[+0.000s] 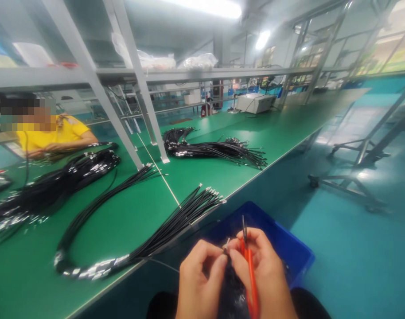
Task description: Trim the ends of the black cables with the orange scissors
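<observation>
My left hand (pixel 202 279) is closed in a pinch on the end of a thin black cable (pixel 225 251), with a small pale tip showing at the fingers. Close beside it, my right hand (pixel 260 270) also touches this end with thumb and fingertips. Held in that same hand are orange-handled scissors (pixel 251 274), their narrow dark tips pointing up and away from the cable. On the bench edge to the left lies a looped bundle of black cables (pixel 176 226) with pale connector ends. A blue bin (pixel 295 257) stands below my hands; its contents are mostly hidden.
The green bench (pixel 149 208) carries another cable bundle (pixel 216 148) and a large blurred cable pile (pixel 66 181). Grey shelf posts (pixel 144 88) rise from it. Across the bench sits a person in yellow (pixel 69 128). A wheeled metal frame (pixel 355 177) stands right.
</observation>
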Available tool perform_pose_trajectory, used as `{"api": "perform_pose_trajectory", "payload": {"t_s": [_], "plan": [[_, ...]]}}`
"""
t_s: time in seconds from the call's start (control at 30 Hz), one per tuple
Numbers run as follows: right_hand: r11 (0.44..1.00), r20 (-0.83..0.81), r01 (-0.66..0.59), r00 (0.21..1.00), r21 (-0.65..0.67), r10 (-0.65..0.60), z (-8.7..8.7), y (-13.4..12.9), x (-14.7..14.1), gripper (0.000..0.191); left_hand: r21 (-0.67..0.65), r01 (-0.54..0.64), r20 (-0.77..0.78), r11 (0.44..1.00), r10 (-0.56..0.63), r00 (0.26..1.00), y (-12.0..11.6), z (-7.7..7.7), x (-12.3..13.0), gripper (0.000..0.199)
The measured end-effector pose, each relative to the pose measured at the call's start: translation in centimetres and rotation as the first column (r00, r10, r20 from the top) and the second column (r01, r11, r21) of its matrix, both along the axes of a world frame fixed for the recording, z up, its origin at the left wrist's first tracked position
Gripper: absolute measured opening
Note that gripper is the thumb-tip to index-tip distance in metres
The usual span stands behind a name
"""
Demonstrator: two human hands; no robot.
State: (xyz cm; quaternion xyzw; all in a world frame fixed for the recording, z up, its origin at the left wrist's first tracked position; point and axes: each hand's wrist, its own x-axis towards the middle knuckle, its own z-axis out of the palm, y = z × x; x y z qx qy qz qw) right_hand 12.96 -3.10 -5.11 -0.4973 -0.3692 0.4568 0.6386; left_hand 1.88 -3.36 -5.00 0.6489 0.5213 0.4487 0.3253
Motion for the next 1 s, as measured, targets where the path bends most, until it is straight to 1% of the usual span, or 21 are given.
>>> {"api": "perform_pose_trajectory", "payload": {"t_s": [0.03, 0.1, 0.17, 0.23, 0.33, 0.4, 0.43, 0.47, 0.5, 0.53, 0.57, 0.6, 0.63, 0.67, 0.7, 0.73, 0.8, 0.9, 1.0], "plan": [[1.000, -0.004, 0.003, 1.000, 0.010, -0.003, -0.1, 0.0, 0.0, 0.024, -0.012, 0.001, 0.003, 1.000, -0.001, 1.000, 0.0, 0.1, -0.1, 0.016], [1.000, 0.039, 0.008, 0.999, 0.014, -0.009, -0.3, -0.1, 0.1, 0.023, -0.019, 0.000, 0.001, 1.000, 0.000, 1.000, 0.0, 0.1, 0.0, 0.016], [0.999, 0.131, 0.036, 0.991, 0.006, -0.036, -0.4, -0.4, 0.1, 0.020, -0.010, -0.018, -0.005, 1.000, 0.018, 1.000, -0.1, 0.0, 0.1, 0.017], [0.998, 0.253, 0.063, 0.965, 0.009, -0.063, -0.4, -0.7, 0.0, 0.017, -0.006, -0.023, -0.005, 1.000, 0.023, 1.000, -0.1, 0.0, 0.1, 0.018], [0.998, 0.398, 0.060, 0.915, 0.018, -0.062, -0.1, -1.3, 0.0, 0.011, -0.069, 0.008, 0.045, 0.998, -0.005, 0.999, 0.0, 0.1, -0.2, 0.016], [1.000, 0.390, 0.015, 0.921, -0.012, -0.009, 0.4, -1.6, 0.5, 0.013, -0.147, 0.038, 0.142, 0.988, -0.017, 0.990, 0.3, 0.2, -0.6, 0.015], [0.999, 0.345, -0.036, 0.938, -0.042, 0.048, 0.7, -1.6, 0.9, 0.016, -0.181, 0.050, 0.203, 0.982, -0.013, 0.979, 0.4, 0.3, -0.9, 0.015], [0.991, 0.274, -0.112, 0.953, -0.073, 0.128, 1.1, -1.6, 1.5, 0.020, -0.207, 0.064, 0.268, 0.976, -0.006, 0.964, 0.6, 0.4, -1.1, 0.016], [0.971, 0.182, -0.214, 0.956, -0.106, 0.231, 1.3, -1.5, 2.2, 0.025, -0.228, 0.081, 0.331, 0.970, -0.001, 0.944, 0.7, 0.5, -1.3, 0.017], [0.929, 0.085, -0.348, 0.929, -0.128, 0.360, 1.5, -1.3, 2.8, 0.029, -0.244, 0.102, 0.390, 0.964, 0.001, 0.921, 0.8, 0.6, -1.4, 0.017], [0.863, -0.013, -0.482, 0.874, -0.152, 0.485, 1.6, -1.1, 3.5, 0.034, -0.258, 0.128, 0.442, 0.958, -0.001, 0.897, 0.9, 0.7, -1.5, 0.018], [0.784, -0.101, -0.597, 0.802, -0.171, 0.589, 1.6, -0.9, 4.0, 0.041, -0.269, 0.158, 0.486, 0.950, -0.008, 0.874, 1.0, 0.7, -1.6, 0.019], [0.702, -0.169, -0.689, 0.724, -0.178, 0.668, 1.5, -0.7, 4.5, 0.048, -0.281, 0.191, 0.521, 0.941, -0.018, 0.853, 1.0, 0.8, -1.6, 0.019], [0.630, -0.218, -0.755, 0.656, -0.180, 0.723, 1.3, -0.5, 4.8, 0.054, -0.290, 0.217, 0.548, 0.932, -0.024, 0.836, 1.0, 0.9, -1.6, 0.019], [0.576, -0.252, -0.798, 0.603, -0.179, 0.757, 1.0, -0.4, 4.9, 0.058, -0.296, 0.234, 0.568, 0.926, -0.026, 0.822, 1.0, 0.9, -1.7, 0.019], [0.539, -0.272, -0.824, 0.566, -0.175, 0.778, 0.8, -0.2, 5.0, 0.060, -0.299, 0.247, 0.584, 0.921, -0.028, 0.812, 1.0, 1.0, -1.7, 0.019], [0.501, -0.308, -0.849, 0.528, -0.166, 0.792, 0.3, -0.1, 4.9, 0.059, -0.299, 0.267, 0.606, 0.916, -0.034, 0.795, 1.0, 1.0, -1.7, 0.019], [0.491, -0.378, -0.857, 0.512, -0.158, 0.772, -0.1, 0.0, 4.6, 0.049, -0.289, 0.280, 0.608, 0.916, -0.050, 0.792, 1.0, 0.9, -1.8, 0.019], [0.491, -0.403, -0.860, 0.502, -0.138, 0.765, 0.0, -0.1, 4.5, 0.040, -0.272, 0.287, 0.596, 0.918, -0.073, 0.800, 1.0, 0.8, -1.9, 0.020]]}}
